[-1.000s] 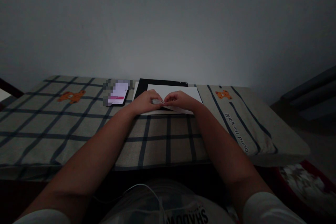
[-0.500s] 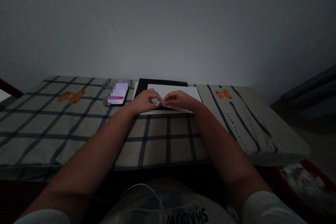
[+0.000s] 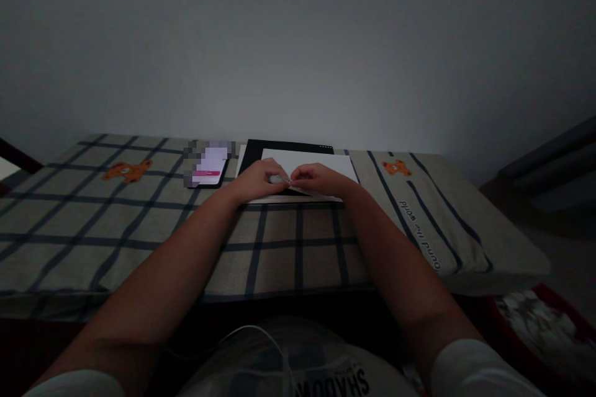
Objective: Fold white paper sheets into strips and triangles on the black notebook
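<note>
My left hand point(image 3: 261, 178) is closed in a pinch at the middle of the table, with a thin white strip point(image 3: 278, 179) at its thumb and fingertips. Right beside it, my right hand point(image 3: 321, 178) pinches the same whitish piece, and the fingertips of both hands nearly meet. The strip's kind is too small and dim to make out. Beneath the hands, a white sheet point(image 3: 326, 159) lies on a flat black pad point(image 3: 254, 150). Part of the pad and sheet is hidden by my fingers.
To the left lies a phone point(image 3: 212, 164) with a lit, partly blurred screen. A checked tablecloth point(image 3: 153, 242) with orange bear prints covers the table, which meets a grey wall point(image 3: 298, 49). A white cable point(image 3: 251, 327) runs across my lap. Lower right, a red container point(image 3: 554, 301) holds whitish stuff.
My fingertips have shifted slightly around the white piece, and less of it shows below the left thumb. The phone, pad and sheet stay in place.
</note>
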A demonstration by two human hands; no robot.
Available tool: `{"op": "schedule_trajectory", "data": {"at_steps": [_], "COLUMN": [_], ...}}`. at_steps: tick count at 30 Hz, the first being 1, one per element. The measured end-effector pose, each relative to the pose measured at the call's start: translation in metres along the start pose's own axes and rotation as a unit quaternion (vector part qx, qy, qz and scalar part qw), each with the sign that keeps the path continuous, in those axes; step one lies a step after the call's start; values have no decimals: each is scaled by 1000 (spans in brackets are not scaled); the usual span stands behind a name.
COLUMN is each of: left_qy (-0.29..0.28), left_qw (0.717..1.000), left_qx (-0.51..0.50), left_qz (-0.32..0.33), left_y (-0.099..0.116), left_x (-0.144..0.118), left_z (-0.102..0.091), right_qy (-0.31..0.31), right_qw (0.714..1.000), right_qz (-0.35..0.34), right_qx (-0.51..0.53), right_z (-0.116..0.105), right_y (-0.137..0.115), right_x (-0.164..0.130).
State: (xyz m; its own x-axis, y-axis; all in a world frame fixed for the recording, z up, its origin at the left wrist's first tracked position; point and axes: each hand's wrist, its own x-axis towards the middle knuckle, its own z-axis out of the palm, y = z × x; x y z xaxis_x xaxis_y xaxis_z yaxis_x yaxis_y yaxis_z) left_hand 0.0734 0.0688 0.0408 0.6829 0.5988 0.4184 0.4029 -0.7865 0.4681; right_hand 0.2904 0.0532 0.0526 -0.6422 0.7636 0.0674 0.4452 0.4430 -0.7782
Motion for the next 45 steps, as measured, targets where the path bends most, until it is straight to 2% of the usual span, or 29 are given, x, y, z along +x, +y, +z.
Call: {"op": "schedule_trajectory", "data": {"at_steps": [9, 17, 25, 29, 36, 45], "left_qy": [22, -5, -11, -17, -7, 3], "left_qw": [1000, 999, 998, 998, 999, 999], "left_qx": [7, 16, 27, 36, 6, 26], "left_qz": [0, 39, 49, 47, 52, 31], "left_y": [-1, -5, -1, 1, 0, 1], "left_x": [0, 1, 1, 2, 1, 2], "left_z": [-2, 2, 0, 0, 1, -2], "right_qy": [14, 22, 17, 13, -9, 1], "right_qw": [999, 1000, 999, 999, 999, 1000], "right_qz": [4, 6, 30, 25, 6, 12], "right_qx": [30, -12, 14, 21, -33, 6], "right_z": [-5, -4, -1, 1, -1, -6], "right_y": [4, 5, 2, 4, -4, 3], "right_x": [-1, 0, -1, 0, -2, -2]}}
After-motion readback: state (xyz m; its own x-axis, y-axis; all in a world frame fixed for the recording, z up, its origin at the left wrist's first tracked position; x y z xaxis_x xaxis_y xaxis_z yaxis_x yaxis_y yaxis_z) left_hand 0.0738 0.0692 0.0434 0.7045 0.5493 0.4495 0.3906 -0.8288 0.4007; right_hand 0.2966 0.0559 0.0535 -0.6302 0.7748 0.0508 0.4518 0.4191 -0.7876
